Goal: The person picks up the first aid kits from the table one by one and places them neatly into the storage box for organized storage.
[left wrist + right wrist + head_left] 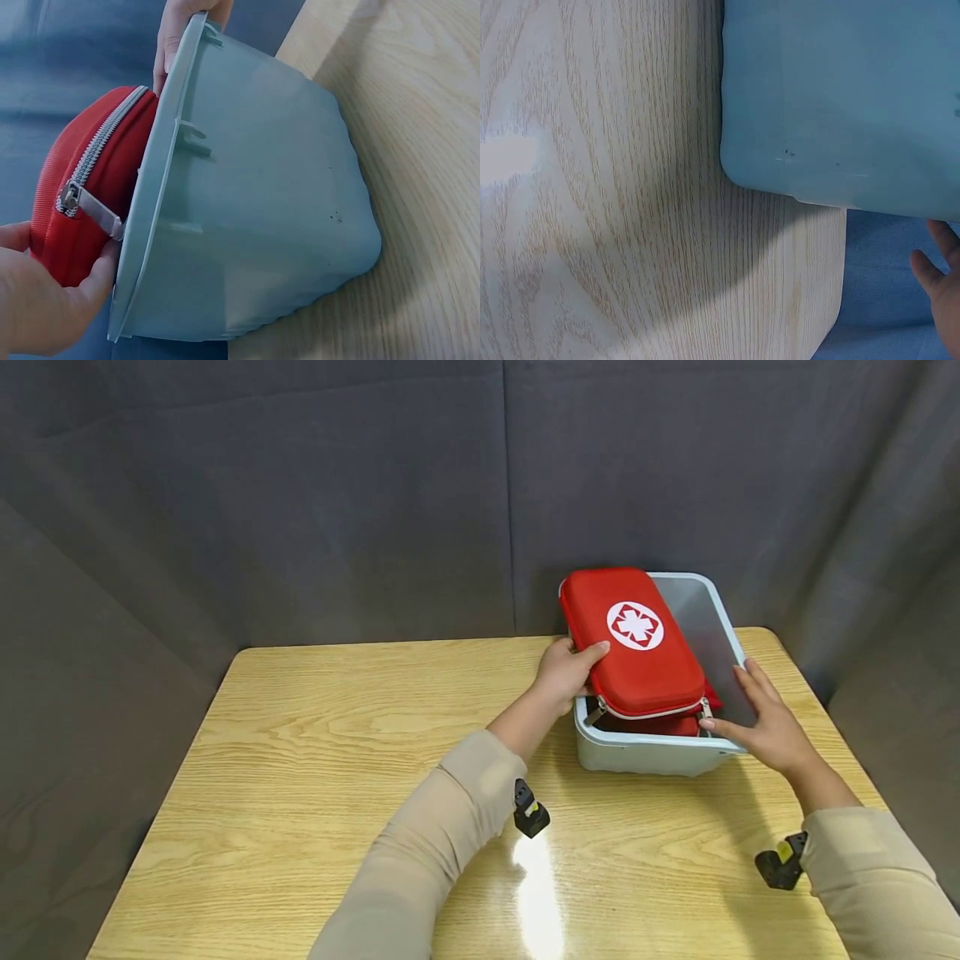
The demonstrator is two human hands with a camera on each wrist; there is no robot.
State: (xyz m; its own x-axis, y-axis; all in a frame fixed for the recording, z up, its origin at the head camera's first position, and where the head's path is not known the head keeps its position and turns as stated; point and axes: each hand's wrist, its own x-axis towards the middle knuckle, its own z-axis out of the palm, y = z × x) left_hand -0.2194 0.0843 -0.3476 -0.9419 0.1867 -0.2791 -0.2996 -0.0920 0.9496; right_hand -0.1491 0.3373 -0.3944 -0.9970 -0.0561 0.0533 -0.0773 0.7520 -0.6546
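Note:
My left hand (566,672) grips the near left edge of a red zippered first aid case (648,681), thumb on top. A white round emblem marks its lid. The case lies tilted over the opening of a pale blue-grey plastic bin (652,758), its far left end above the rim. Beneath it, more red fabric (667,725) shows inside the bin, partly hidden. My right hand (772,722) holds the bin's near right corner, thumb over the rim and fingers spread along the right side. A silver zipper pull (101,214) hangs from the case in the left wrist view.
The bin stands at the right rear of a wood-grain table (337,760), close to the back edge. A dark grey curtain (360,510) hangs behind and along both sides. Black wrist-worn devices (531,810) sit at both sleeves.

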